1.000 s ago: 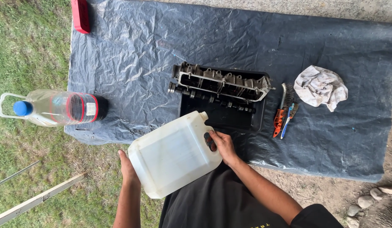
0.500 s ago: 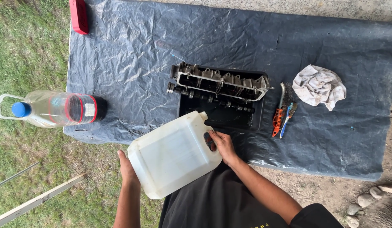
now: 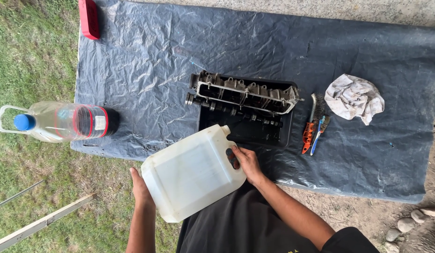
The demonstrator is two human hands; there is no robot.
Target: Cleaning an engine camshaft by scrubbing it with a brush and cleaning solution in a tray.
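Observation:
A white plastic jerrycan (image 3: pixel 191 173) is tilted with its open spout toward a black tray (image 3: pixel 273 136). My left hand (image 3: pixel 140 187) supports the can's bottom end. My right hand (image 3: pixel 245 164) grips the handle side near the top. In the tray lies a grey metal engine part (image 3: pixel 243 93) with a camshaft beside it. The tray rests on a dark plastic sheet (image 3: pixel 180 56) spread on the ground.
A clear plastic bottle (image 3: pixel 63 122) with a blue cap lies at the sheet's left edge on grass. An orange-handled wire brush and a blue toothbrush (image 3: pixel 313 126) lie right of the tray, with a crumpled white rag (image 3: pixel 354 97) beyond. A red object (image 3: pixel 89 18) sits top left.
The jerrycan has barely shifted, staying tilted toward the tray; both hands keep their hold.

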